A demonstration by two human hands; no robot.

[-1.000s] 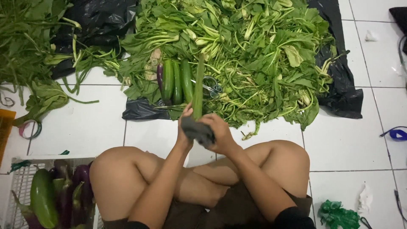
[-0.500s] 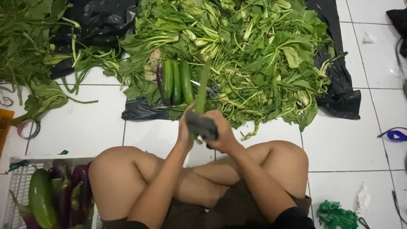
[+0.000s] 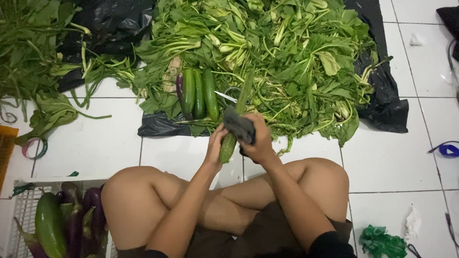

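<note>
I sit cross-legged on white floor tiles. My left hand (image 3: 214, 144) grips the lower end of a long green cucumber (image 3: 228, 146) that points up and away from me. My right hand (image 3: 258, 138) presses a dark grey cloth (image 3: 238, 125) around the cucumber's middle. Just beyond my hands lie two green cucumbers (image 3: 200, 93) and a slim purple eggplant (image 3: 180, 88) side by side on a heap of leafy greens (image 3: 277, 52).
The greens rest on black plastic sheeting (image 3: 382, 95). Scissors (image 3: 229, 95) lie partly buried in the leaves. A white crate (image 3: 19, 215) at lower left holds eggplants and a green cucumber. More greens (image 3: 33, 62) lie at the left. A green plastic bundle (image 3: 380, 241) sits at lower right.
The cloth in my right hand has slid up along the cucumber, and the cucumber's lower end now shows below it. My legs have not moved.
</note>
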